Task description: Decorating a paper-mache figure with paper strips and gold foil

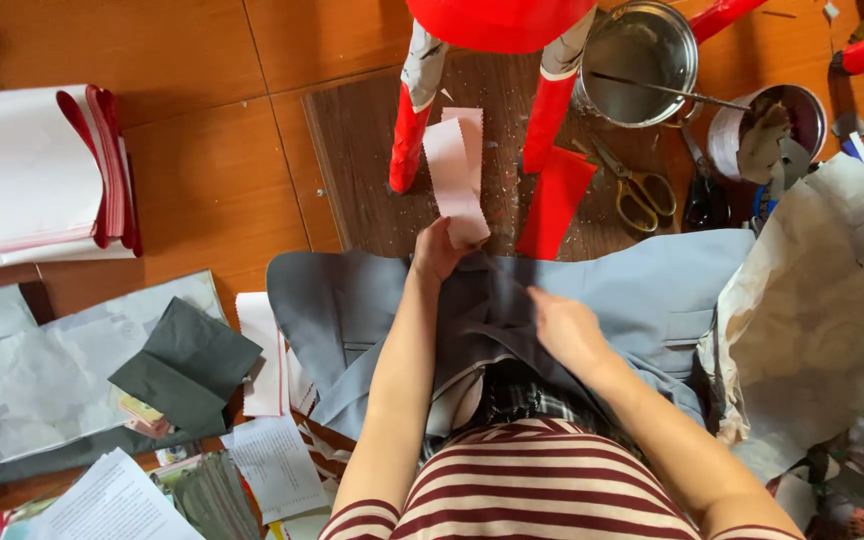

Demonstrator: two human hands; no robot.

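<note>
Left hand [439, 250] pinches a pink strip [457, 175] at its lower end, fingers closed on it, strip standing up over the wooden board [372, 170]. Right hand [564, 328] lies flat and open on the grey paper jacket [592, 290], pressing near the dark collar fold. Jacket spreads across the person's lap and the floor, just below the board. Red paper piece [555, 200] lies just right of the strip. Scissors [640, 190] near a metal pot [639, 62]. Dark folded paper [187, 365] well left, stacked paper [32, 175] farther up left.
</note>
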